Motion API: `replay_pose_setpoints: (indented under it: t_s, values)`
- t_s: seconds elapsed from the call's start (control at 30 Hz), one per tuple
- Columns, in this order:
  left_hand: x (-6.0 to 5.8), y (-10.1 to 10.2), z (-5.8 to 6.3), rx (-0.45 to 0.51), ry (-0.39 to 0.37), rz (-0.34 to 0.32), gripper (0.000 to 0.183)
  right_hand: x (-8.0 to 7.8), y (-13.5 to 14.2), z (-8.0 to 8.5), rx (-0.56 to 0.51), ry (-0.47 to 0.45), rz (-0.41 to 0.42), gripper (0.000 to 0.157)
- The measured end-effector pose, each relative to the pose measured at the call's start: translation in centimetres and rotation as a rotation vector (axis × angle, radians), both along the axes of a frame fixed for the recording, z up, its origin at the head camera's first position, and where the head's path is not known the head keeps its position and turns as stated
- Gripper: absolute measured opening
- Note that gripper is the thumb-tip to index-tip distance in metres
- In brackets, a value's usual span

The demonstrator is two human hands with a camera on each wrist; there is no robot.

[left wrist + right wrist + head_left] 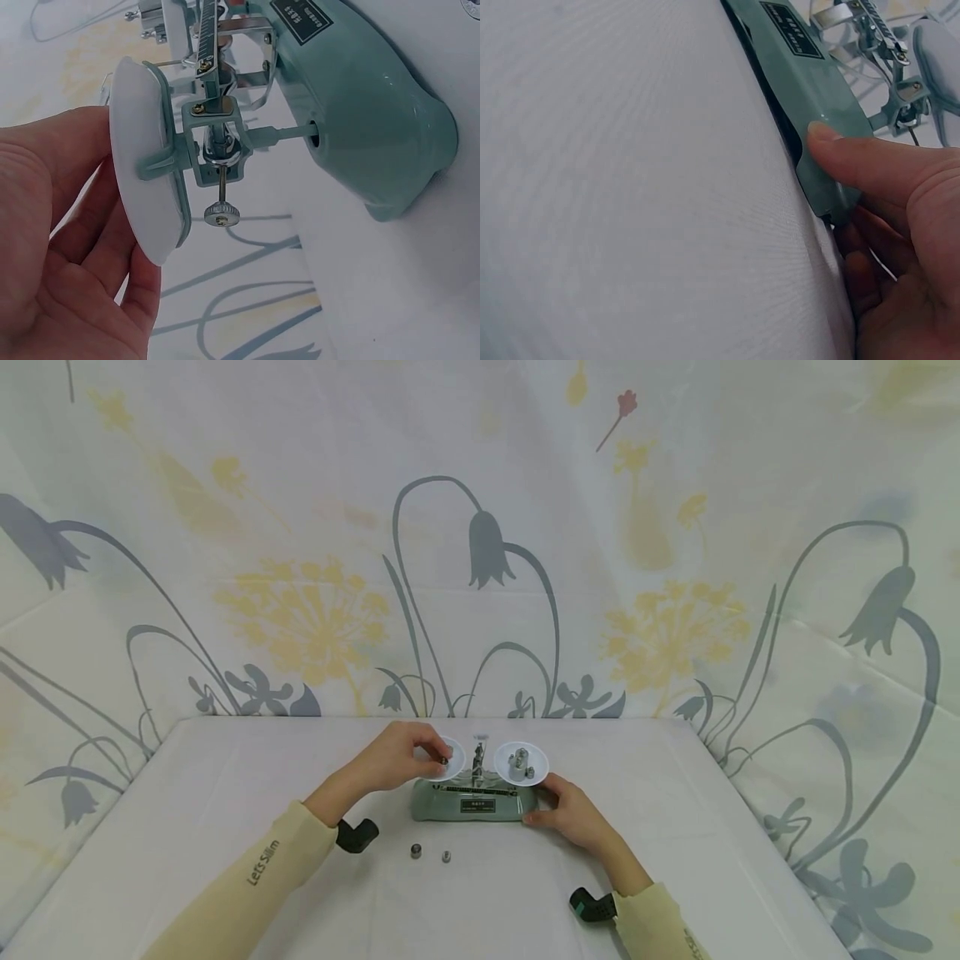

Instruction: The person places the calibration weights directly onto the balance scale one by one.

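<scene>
A green balance scale (pixel 477 802) with two white pans stands on the table. My left hand (pixel 397 756) is over the left pan (pixel 457 763), thumb and fingertips around a small metal weight (pixel 444 761). In the left wrist view the pan (pixel 139 172) hides those fingertips. My right hand (pixel 573 814) grips the right end of the scale's base, thumb on the front, as the right wrist view of the base (pixel 810 82) shows. On the right pan (pixel 540 767) sit several metal weights (pixel 518 764), one larger than the others.
Two small metal weights, a darker one (pixel 416 851) and a smaller one (pixel 446 856), stand on the white table (pixel 480 910) in front of the scale. A flower-printed curtain (pixel 480 635) rises behind the table's far edge.
</scene>
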State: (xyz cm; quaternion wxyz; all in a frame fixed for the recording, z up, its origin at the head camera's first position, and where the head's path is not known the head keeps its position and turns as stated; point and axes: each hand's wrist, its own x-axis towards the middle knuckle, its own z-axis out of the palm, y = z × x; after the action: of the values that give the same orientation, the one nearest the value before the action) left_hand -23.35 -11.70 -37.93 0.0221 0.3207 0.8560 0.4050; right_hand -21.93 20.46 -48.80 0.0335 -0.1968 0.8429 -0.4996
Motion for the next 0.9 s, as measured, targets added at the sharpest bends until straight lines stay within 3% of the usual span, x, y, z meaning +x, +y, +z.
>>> replay_pose_setpoints:
  t_s: [0.33,0.63,0.73,0.9]
  values:
    - [0.1,-0.1,0.1,0.02,-0.024,0.0,0.015,0.1,0.0,0.2,-0.001,-0.015,-0.01,0.065]
    - [0.1,-0.9,0.1,0.014,0.03,0.016,0.015,0.5,-0.1,0.8,0.001,-0.009,0.0,0.065]
    - [0.1,-1.4,-0.1,0.017,0.053,0.026,0.014,-0.1,0.3,-0.1,-0.002,-0.016,0.004,0.066]
    - [0.3,-2.3,-0.2,0.028,0.063,0.06,0.014,0.0,0.3,0.0,-0.011,-0.027,0.002,0.068]
